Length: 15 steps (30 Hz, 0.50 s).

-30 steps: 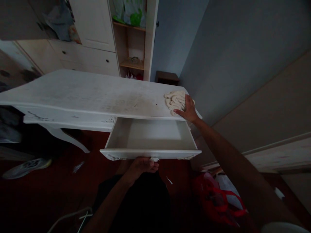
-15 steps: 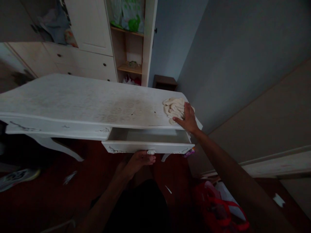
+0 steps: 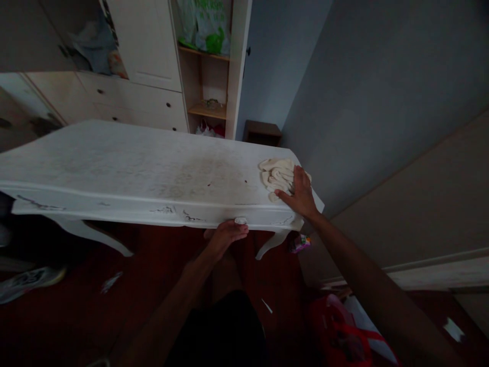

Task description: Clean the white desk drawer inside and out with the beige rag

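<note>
Drawer (image 3: 267, 221) sits flush in the front edge of the white table (image 3: 126, 163) at centre frame, and I see my left hand (image 3: 226, 235) just below it, fingers curled about the small knob (image 3: 240, 220). My right hand (image 3: 301, 192), centre right, lies open with fingers stretched over the crumpled cream cloth (image 3: 278, 176) (bunched at the tabletop's right end, close to the grey wall (image 3: 362, 102)). Behind the table a pale wardrobe (image 3: 153, 51) with open shelves fills the upper left, and a red bag (image 3: 344, 336) lies on the dark floor at lower right
</note>
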Each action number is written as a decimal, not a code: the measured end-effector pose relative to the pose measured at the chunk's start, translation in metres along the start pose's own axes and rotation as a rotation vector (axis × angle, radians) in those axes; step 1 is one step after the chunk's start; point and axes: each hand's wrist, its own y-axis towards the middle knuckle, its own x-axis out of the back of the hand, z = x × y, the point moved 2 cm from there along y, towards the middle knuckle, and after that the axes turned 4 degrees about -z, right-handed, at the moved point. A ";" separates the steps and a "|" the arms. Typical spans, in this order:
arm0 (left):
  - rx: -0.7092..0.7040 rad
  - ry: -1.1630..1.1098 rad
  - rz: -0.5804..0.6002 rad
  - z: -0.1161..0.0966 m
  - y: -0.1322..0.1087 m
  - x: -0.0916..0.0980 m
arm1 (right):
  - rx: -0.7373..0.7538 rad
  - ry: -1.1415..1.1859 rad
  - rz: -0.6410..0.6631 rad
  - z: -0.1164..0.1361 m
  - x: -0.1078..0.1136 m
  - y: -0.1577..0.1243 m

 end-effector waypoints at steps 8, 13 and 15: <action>-0.020 -0.149 0.035 -0.003 0.018 0.003 | 0.010 0.013 0.005 0.002 0.002 0.000; -0.025 -0.147 0.034 0.002 0.021 0.005 | -0.003 0.040 0.007 0.003 0.003 -0.001; -0.015 -0.104 0.043 0.003 0.019 0.008 | -0.008 0.048 0.011 0.003 0.003 -0.001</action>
